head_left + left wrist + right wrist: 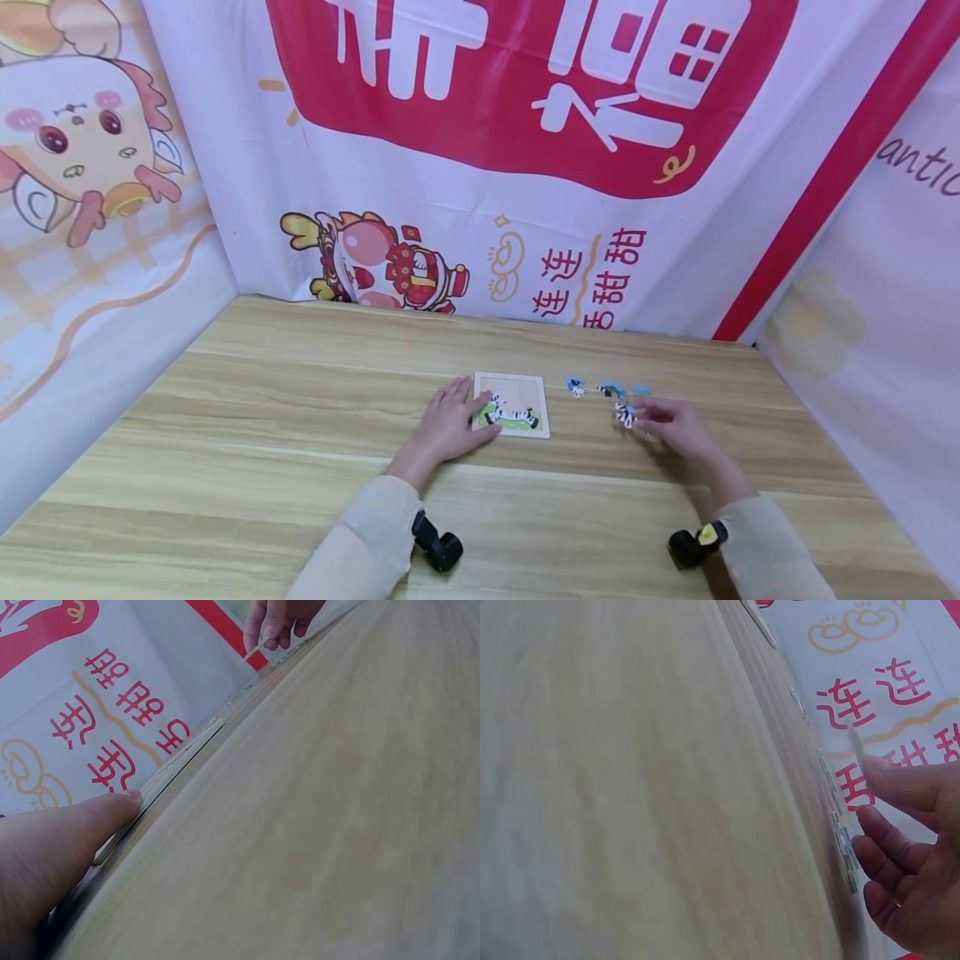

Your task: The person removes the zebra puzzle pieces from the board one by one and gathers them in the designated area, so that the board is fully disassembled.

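Observation:
A square puzzle board (510,383) lies flat on the table, zebra-and-grass pieces (517,417) filling its lower part and the upper part showing bare backing. My left hand (448,423) rests over the board's left edge, thumb and fingers spread and relaxed. In the left wrist view its thumb (112,814) lies along the board's rim. To the right, my right hand (675,425) pinches a puzzle piece (856,741) between thumb and forefinger, held up on edge above the table. The other fingers of that hand curl loosely beneath.
Loose puzzle pieces lie between board and right hand: one blue-and-striped piece (576,387), a darker piece (612,390) and a blue piece (642,390). The wooden table (225,467) meets a printed cloth backdrop (465,200) behind, with cloth on both sides.

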{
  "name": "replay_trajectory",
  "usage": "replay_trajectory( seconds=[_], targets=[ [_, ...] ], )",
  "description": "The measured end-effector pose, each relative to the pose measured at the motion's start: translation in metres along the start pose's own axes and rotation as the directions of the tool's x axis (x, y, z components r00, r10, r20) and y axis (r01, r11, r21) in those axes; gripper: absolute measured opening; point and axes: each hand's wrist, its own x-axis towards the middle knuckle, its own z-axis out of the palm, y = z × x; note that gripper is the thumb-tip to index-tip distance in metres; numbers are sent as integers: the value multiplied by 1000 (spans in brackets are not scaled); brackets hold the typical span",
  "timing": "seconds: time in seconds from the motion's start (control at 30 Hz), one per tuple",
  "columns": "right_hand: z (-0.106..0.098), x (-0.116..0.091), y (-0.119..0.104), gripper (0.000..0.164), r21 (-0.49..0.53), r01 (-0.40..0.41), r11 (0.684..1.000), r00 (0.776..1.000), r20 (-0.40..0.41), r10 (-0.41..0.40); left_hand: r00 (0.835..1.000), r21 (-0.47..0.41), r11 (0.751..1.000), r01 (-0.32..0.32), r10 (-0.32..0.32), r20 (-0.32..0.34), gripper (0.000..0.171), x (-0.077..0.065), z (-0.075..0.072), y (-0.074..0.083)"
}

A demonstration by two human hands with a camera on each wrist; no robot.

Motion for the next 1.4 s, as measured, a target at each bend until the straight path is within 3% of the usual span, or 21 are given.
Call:
replay_trajectory(
  seconds=[0.13,0.4,0.63,0.97,1.17,1.4],
  targets=[
    [2,1,5,30,-33,22,999,1000,2,-22,1000,0,1000,-3,3,1,65,0,0,0],
    [8,4,8,33,-32,-22,999,1000,-6,22,1000,-2,1000,1,-1,8,66,2,0,0],
    [14,7,11,31,-63,2,998,999,-40,-5,1000,-17,1000,3,-3,5,64,0,-2,2],
    [17,10,11,32,-65,-37,997,998,-45,34,1000,-12,1000,-19,18,-19,66,-2,-3,1],
    [16,8,8,35,-48,-24,999,999,-30,23,1000,16,1000,0,0,5,64,-1,-2,0],
    [6,6,3,47,-53,-38,998,998,51,41,1000,5,1000,-12,12,-4,65,-2,-3,2]
  ],
)
